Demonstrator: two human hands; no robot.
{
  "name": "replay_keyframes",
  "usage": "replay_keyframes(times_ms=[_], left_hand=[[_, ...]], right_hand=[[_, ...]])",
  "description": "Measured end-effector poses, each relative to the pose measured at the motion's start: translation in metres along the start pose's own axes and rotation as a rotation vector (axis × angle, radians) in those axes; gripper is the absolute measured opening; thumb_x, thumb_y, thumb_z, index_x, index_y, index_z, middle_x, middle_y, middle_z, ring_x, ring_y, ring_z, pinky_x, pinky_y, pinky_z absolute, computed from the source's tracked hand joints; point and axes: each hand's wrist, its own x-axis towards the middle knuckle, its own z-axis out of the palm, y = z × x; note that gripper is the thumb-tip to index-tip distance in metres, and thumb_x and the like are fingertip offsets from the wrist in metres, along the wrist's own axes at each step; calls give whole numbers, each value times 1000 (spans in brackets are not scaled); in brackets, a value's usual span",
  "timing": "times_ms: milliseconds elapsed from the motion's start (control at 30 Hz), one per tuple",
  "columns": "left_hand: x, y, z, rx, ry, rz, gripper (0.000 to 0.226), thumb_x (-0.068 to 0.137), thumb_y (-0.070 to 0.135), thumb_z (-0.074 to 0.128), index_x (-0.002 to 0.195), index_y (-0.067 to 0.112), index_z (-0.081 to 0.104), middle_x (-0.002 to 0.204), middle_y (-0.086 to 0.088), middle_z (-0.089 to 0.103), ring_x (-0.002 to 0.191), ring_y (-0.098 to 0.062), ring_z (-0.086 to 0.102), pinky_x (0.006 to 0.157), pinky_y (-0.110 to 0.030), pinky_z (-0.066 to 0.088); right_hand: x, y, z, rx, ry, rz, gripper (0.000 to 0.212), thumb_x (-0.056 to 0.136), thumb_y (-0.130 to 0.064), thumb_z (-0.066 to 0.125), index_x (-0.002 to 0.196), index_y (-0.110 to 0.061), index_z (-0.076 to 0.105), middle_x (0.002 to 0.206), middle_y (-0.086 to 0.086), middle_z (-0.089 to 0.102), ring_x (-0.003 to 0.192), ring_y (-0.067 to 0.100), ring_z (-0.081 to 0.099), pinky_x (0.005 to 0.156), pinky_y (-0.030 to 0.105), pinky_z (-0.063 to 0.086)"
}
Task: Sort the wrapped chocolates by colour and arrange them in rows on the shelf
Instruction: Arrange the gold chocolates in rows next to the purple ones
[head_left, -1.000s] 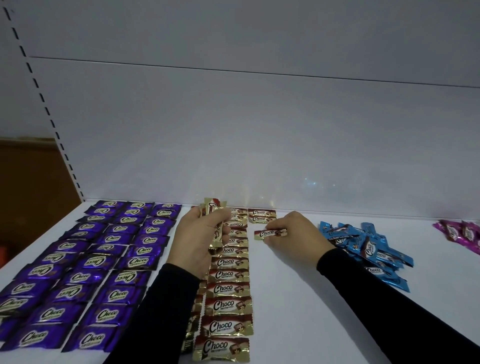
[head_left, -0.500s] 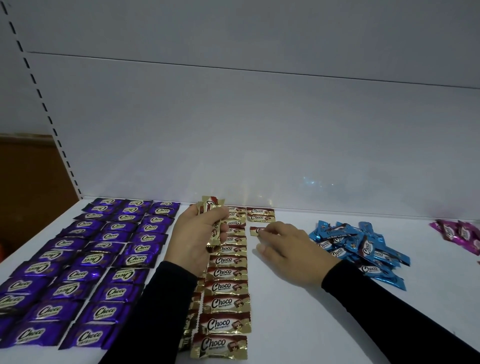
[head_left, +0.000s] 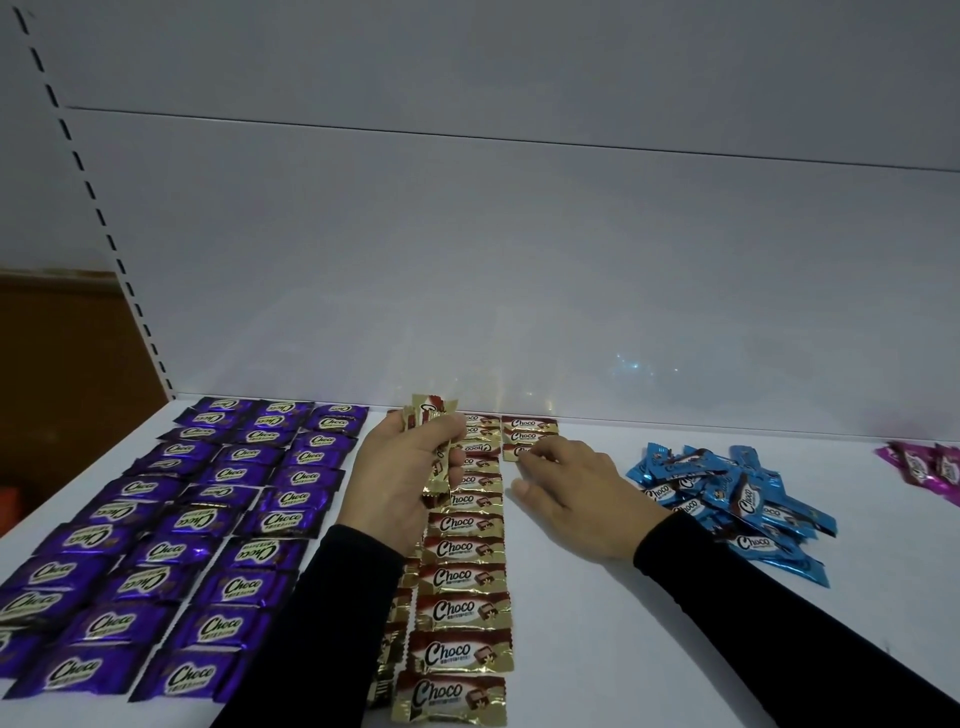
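My left hand (head_left: 402, 480) grips spare gold chocolates (head_left: 434, 447) at centre frame. My right hand (head_left: 569, 491), fingers flat, presses the third gold chocolate (head_left: 517, 451) down; I should square it under its neighbours.

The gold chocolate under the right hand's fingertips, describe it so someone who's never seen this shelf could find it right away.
Find the long gold row running up the middle of the shelf, between the purple rows and the blue heap. A short second gold row starts beside it at the back wall. The chocolate is that row's third and nearest piece, the only one the right hand touches.
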Motion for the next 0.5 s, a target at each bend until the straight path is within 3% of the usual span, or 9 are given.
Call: replay_keyframes(times_ms=[167, 300, 433, 500], left_hand=[[1, 0, 0, 6, 8, -5, 11, 88, 3, 69, 99, 3, 65, 74, -7, 65, 48, -11, 56, 39, -20, 45], [2, 0, 1, -15, -30, -77, 3, 92, 3, 64, 94, 3, 62, 75, -12, 64, 52, -15, 59, 45, -24, 50], [3, -1, 1, -101, -109, -213, 18, 88, -13, 46, 101, -5, 55, 81, -21, 61, 68, -27, 61, 64, -36, 55], [2, -3, 2, -55, -176, -205, 28, 88, -19, 42, 112, -10, 54, 82, -24, 65, 71, -30, 66, 66, -38, 59]], right_hand=[[-2, -1, -1, 14, 1, 10, 40, 93, -63, 16, 93, -32, 41, 108, -14, 36, 97, 10, 32, 89, 36, 34], [-5, -3, -7, 80, 31, 25, 43, 101, -53, 31, 126, -27, 53, 131, -7, 45, 120, 17, 42, 103, 40, 35], [-9, -11, -21, 287, 124, 64, 43, 102, -44, 41, 136, -21, 56, 132, -3, 51, 123, 12, 46, 104, 24, 34], [-13, -18, -28, 406, 186, 89, 39, 101, -41, 44, 127, -19, 63, 120, -3, 59, 112, 9, 51, 95, 18, 38]])
